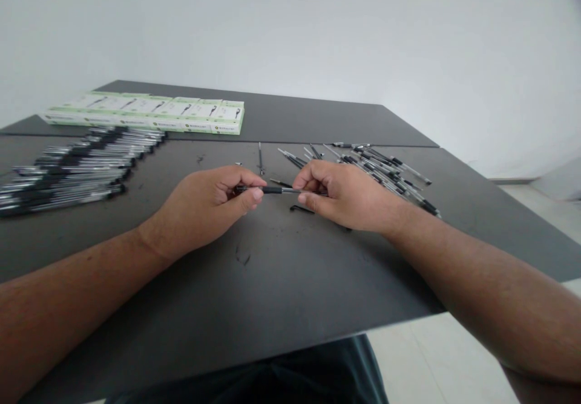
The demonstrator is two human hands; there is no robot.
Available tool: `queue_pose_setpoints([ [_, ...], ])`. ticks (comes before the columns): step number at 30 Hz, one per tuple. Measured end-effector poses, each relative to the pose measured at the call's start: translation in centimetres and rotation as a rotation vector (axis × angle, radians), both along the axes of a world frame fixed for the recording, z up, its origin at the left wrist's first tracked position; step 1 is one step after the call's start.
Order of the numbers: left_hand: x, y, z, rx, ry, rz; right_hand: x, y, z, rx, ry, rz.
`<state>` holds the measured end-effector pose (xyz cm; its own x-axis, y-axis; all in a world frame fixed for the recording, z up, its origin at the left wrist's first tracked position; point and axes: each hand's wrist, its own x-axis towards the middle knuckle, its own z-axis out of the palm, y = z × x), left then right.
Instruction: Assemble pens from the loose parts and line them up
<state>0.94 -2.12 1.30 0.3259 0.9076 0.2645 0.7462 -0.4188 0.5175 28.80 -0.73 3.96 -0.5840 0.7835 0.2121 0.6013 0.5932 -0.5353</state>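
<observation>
Between my two hands lies a pen with a black grip and a clear barrel, held level just above the table. My left hand pinches its left end between thumb and fingers. The fingertips of my right hand close on its other end, so both ends are partly hidden. A dark refill shows just behind the pen, near my right fingers. In front of my right hand lies a black pen cap.
Many finished-looking pens lie in a row at the left. Green and white boxes stand behind them. Loose pen barrels and refills spread at the right. The dark table has its front edge close to my lap.
</observation>
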Motion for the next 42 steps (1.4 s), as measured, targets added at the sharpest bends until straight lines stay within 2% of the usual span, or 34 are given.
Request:
queue_pose_setpoints([
  [9, 0.15, -0.07, -0.06, 0.003, -0.032, -0.004, 0.07, -0.1, 0.49, -0.046, -0.016, -0.024],
  [13, 0.05, 0.04, -0.07, -0.007, -0.001, -0.013, 0.0, -0.14, 0.36, -0.022, 0.007, -0.034],
  [19, -0.06, 0.13, -0.53, 0.009, -0.032, -0.025, -0.08, -0.12, 0.58, -0.044, -0.07, -0.027],
  [27, 0.19, 0.16, -0.04, 0.012, 0.038, -0.015, -0.01, 0.14, -0.04, -0.007, -0.004, -0.016],
  [33, 0.16, 0.19, -0.25, 0.02, 0.039, -0.043, -0.03, -0.11, 0.49, -0.016, -0.059, -0.016],
  [42, 0.05, 0.3, -0.36, 0.014, 0.061, -0.052, 0.02, -0.11, 0.12, -0.024, 0.003, -0.016],
])
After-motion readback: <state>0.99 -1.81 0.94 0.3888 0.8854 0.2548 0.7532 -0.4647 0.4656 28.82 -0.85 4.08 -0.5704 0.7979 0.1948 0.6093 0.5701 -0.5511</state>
